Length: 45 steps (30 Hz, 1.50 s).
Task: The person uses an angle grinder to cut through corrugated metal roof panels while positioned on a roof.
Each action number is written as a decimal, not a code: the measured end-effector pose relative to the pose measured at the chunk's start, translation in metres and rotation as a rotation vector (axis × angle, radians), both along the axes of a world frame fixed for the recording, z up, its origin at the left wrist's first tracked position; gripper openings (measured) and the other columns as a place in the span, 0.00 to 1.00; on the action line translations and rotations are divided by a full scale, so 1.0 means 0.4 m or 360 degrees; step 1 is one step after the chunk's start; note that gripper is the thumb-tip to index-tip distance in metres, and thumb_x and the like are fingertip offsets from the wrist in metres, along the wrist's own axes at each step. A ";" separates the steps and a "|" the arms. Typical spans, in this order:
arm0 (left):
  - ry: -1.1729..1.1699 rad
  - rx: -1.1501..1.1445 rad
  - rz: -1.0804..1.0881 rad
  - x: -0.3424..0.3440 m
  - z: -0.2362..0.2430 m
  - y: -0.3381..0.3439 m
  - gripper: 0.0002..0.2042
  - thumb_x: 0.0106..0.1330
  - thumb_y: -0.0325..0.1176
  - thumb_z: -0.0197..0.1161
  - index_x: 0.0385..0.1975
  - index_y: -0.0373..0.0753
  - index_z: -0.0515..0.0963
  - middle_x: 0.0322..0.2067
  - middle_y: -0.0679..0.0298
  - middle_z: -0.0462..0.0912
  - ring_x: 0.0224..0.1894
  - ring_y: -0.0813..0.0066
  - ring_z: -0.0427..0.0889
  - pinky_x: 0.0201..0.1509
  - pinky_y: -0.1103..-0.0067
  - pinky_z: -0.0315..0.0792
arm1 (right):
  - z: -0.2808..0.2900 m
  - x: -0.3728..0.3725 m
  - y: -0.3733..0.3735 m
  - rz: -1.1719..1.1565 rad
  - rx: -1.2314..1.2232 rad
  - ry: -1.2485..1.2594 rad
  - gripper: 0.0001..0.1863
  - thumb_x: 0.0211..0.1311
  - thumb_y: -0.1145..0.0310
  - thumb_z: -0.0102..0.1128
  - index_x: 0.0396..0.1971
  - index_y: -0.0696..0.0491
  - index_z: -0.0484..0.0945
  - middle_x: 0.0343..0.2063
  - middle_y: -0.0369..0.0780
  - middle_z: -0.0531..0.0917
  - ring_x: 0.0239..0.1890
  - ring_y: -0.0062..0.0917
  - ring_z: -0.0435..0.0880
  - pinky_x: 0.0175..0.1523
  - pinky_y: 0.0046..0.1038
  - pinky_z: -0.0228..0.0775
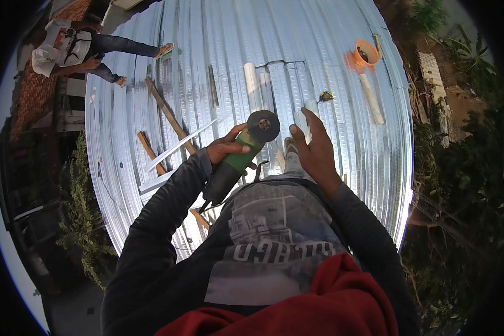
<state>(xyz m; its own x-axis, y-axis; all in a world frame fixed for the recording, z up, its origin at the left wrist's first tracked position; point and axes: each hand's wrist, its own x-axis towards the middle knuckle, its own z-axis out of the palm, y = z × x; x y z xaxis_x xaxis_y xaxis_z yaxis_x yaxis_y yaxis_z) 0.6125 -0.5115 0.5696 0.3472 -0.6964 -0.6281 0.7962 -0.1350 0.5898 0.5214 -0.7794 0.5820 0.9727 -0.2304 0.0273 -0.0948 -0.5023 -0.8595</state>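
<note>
Large pale lettering, inverted, noted on dark shirt, lower centre; print on white shirt, upper left, illegible.

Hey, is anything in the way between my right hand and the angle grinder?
Nothing visible: only a gap separates your open right hand from the disc of the angle grinder, with the ribbed metal roof beneath. Your left hand grips the grinder by its body.
</note>
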 end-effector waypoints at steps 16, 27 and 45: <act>-0.0215 0.0051 -0.0246 0.030 -0.037 -0.115 0.45 0.62 0.28 0.66 0.80 0.41 0.49 0.67 0.55 0.70 0.65 0.61 0.75 0.70 0.67 0.70 | -0.044 0.124 0.032 0.0223 -0.0405 -0.0198 0.40 0.69 0.41 0.58 0.68 0.57 0.68 0.68 0.54 0.69 0.72 0.51 0.67 0.72 0.50 0.62; 0.0083 -0.0012 0.0116 0.001 -0.017 -0.191 0.37 0.64 0.28 0.64 0.74 0.39 0.60 0.59 0.54 0.77 0.55 0.58 0.82 0.60 0.64 0.79 | -0.108 0.173 0.030 0.0073 -0.0111 0.0405 0.27 0.66 0.48 0.58 0.42 0.62 0.80 0.38 0.53 0.84 0.41 0.49 0.86 0.48 0.48 0.79; 0.0061 0.0114 -0.0041 0.037 -0.083 -0.238 0.36 0.67 0.37 0.65 0.75 0.40 0.59 0.63 0.56 0.75 0.63 0.63 0.78 0.67 0.67 0.72 | -0.120 0.225 -0.090 0.0334 -0.0055 0.0338 0.26 0.56 0.49 0.63 0.39 0.60 0.80 0.35 0.53 0.85 0.37 0.50 0.87 0.43 0.49 0.79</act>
<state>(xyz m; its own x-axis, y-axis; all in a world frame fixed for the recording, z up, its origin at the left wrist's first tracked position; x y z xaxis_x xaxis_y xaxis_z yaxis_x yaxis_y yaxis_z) 0.6273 -0.6069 0.5362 0.3042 -0.6575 -0.6893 0.8138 -0.1968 0.5468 0.6113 -0.8155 0.5339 0.9838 -0.0259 -0.1775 -0.1615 -0.5588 -0.8134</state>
